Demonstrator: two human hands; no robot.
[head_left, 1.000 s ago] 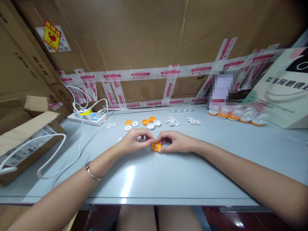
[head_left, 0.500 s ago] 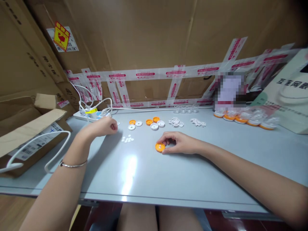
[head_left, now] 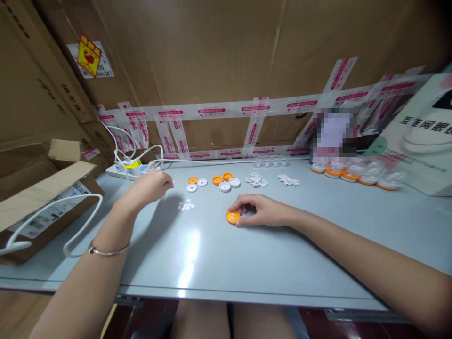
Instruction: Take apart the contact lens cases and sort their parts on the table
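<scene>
My right hand (head_left: 254,209) grips an orange round cap (head_left: 233,217) by its rim, flat on the table; a small pale peg stands at its centre. My left hand (head_left: 154,184) is raised above the table at the left, fingers curled together; what they pinch, if anything, is hidden. Right of it lie orange and white round caps (head_left: 202,182), and nearer me several small white discs (head_left: 186,205). Beyond my right hand, a second group of orange and white caps (head_left: 225,186) sits beside white gear-like parts (head_left: 256,179) and more small white pieces (head_left: 288,180).
Clear plastic domes (head_left: 270,161) stand at the back. Orange-based pieces with clear tops (head_left: 356,173) line up at the back right, by a printed bag (head_left: 420,136). At left are a power strip (head_left: 132,168) with white cables and an open cardboard box (head_left: 45,207).
My left hand has shifted slightly, from a more downturned pose to fingers pointing right. The right hand still holds the orange cap; the whole view has moved a little.
</scene>
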